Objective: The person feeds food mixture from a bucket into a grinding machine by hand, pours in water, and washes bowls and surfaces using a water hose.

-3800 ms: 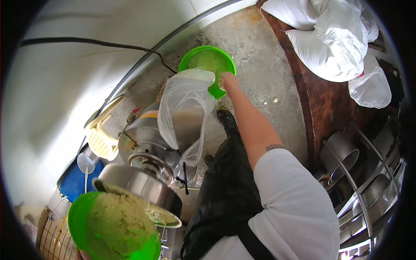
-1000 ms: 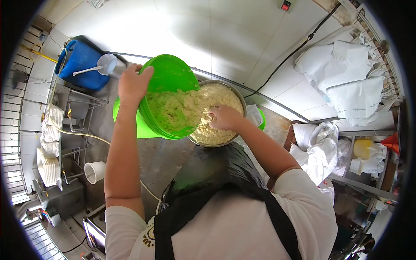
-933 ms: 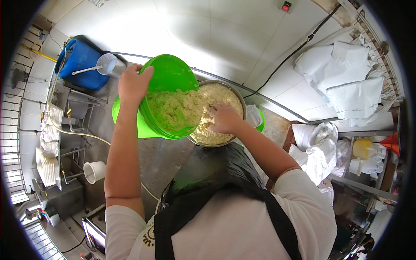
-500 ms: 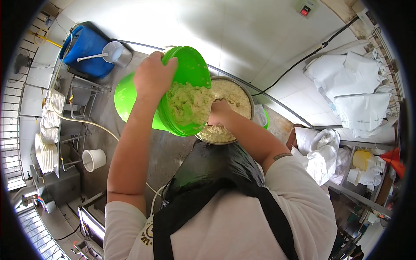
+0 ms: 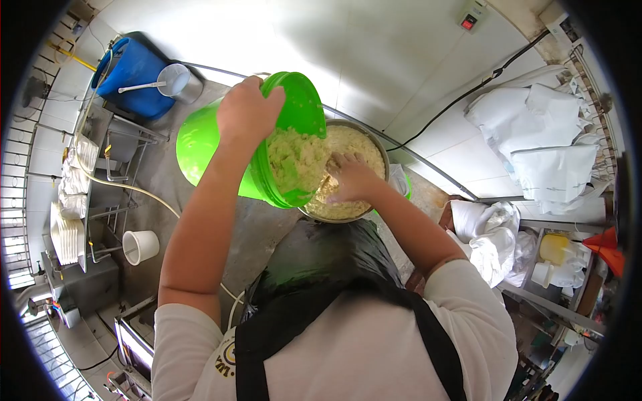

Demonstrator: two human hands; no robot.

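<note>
Near the floor [image 5: 257, 230] edge beside a tiled wall [image 5: 428, 100], my left hand [image 5: 249, 110] grips a green bucket [image 5: 200, 150] while my right hand [image 5: 353, 178], bunched earlier, splays over mash [image 5: 354, 138].

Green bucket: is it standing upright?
No, the left hand holds the green bucket tipped over, its mouth facing the round metal bowl.

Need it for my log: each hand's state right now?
Left hand: holding the bright-green round plastic bucket.
Right hand: open, over pale crumbly mixture in the round metal bowl.
</note>
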